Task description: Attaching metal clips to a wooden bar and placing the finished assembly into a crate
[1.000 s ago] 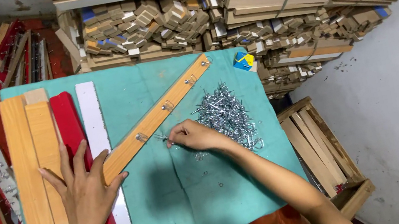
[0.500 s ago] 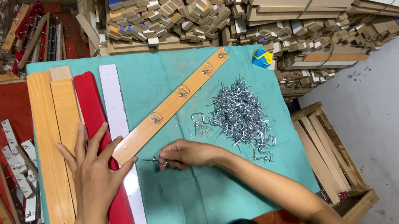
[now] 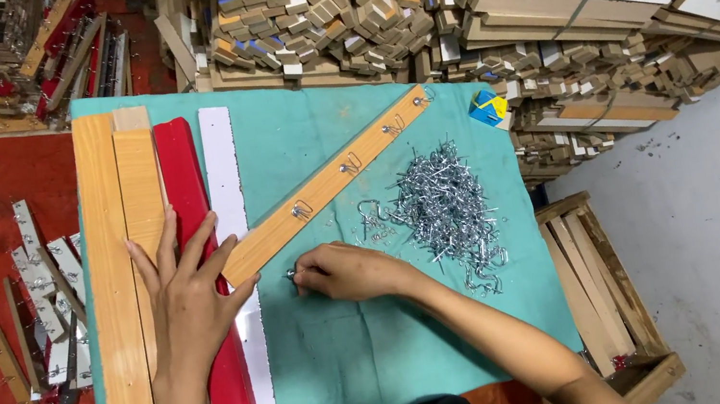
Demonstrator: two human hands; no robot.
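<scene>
Head view: the left hand (image 3: 187, 304) lies spread flat, pinning the slanted wooden strip (image 3: 324, 188) on the teal surface (image 3: 387, 363). The right hand (image 3: 342, 271) pinches a small metal hook (image 3: 291, 275) beside the strip's near end, the hook pile (image 3: 444, 207) close by. Fitting seems underway; it needs careful alignment.

Left hand (image 3: 187, 304) lies flat, fingers spread, left of centre. Right hand (image 3: 347, 272) sits mid-frame, fingers curled and pinched, forearm running to the lower right.
</scene>
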